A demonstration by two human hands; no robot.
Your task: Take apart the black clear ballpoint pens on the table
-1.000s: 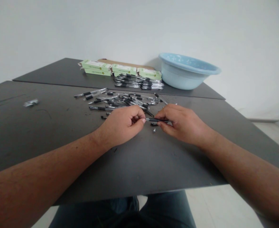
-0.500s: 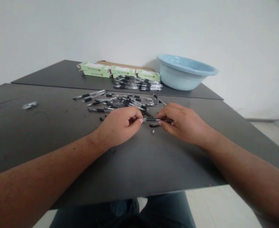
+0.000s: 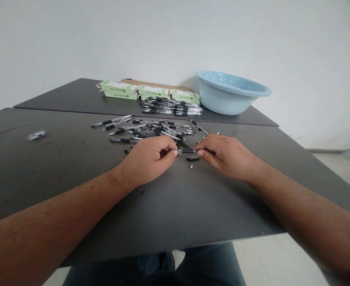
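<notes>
So there's one pen [image 3: 188, 151] held level just right of the middle of the frame, black grip showing. The left hand [image 3: 152, 161] has its clear end pinched between thumb and finger, and the right hand [image 3: 228, 157] is gripping the other end. Right below the pen: one black cap-like piece [image 3: 193, 158] and one tiny silvery piece [image 3: 191, 167]. Behind the hands, mid-frame, is a messy pile of loose pens [image 3: 160, 130], way too tangled to count. Past that, two neat stacks of pens [image 3: 157, 111], side by side, also too dense to count. Upper middle has green boxes [image 3: 120, 90] in three piles; I can make out at least five. One light blue basin [image 3: 222, 99] at upper right, and one clear, shiny bundle [image 3: 36, 135] over on the left. All on a dark table [image 3: 163, 218].
</notes>
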